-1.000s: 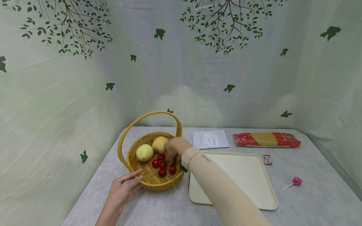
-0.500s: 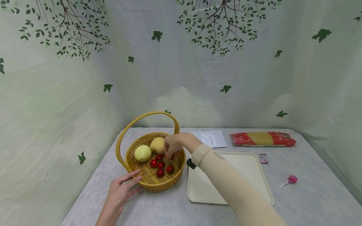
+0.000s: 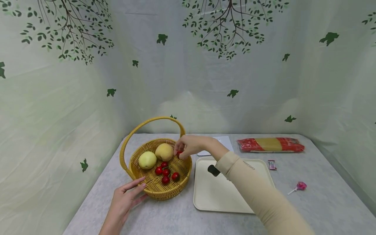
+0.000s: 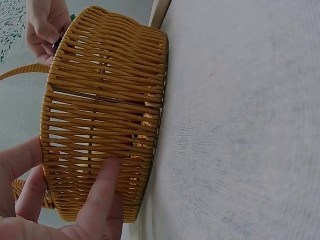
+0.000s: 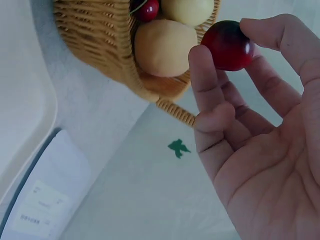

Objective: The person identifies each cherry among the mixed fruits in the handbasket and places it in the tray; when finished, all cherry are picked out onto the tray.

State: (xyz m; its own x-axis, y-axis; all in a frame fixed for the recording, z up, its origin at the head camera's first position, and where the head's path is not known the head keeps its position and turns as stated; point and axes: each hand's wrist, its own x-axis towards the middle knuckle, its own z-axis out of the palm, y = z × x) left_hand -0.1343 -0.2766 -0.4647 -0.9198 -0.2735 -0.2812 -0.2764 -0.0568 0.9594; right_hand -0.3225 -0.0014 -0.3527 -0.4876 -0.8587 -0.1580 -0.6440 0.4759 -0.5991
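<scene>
My right hand (image 3: 190,145) pinches a dark red cherry (image 5: 227,47) between thumb and fingertips, just above the far right rim of a wicker basket (image 3: 164,195). In the right wrist view the cherry shows a blackish top. My left hand (image 3: 125,199) touches the basket's near left side with straight fingers; in the left wrist view fingers (image 4: 102,192) lie against the woven wall. Inside the basket are several red cherries (image 3: 165,172), a yellow-green round fruit (image 3: 147,160) and a yellow-orange round fruit (image 3: 164,152).
A cream tray (image 3: 218,209) lies right of the basket, partly under my right forearm. Behind it are a white labelled packet (image 3: 226,143) and a long red-and-yellow package (image 3: 270,145). A small wrapped candy (image 3: 272,165) and a pink lollipop (image 3: 301,186) lie farther right. The basket's handle (image 3: 147,121) arches up.
My right hand has risen from inside the basket toward its far right rim, bringing up a cherry. My left hand stays at the basket's side. The head view has shifted slightly.
</scene>
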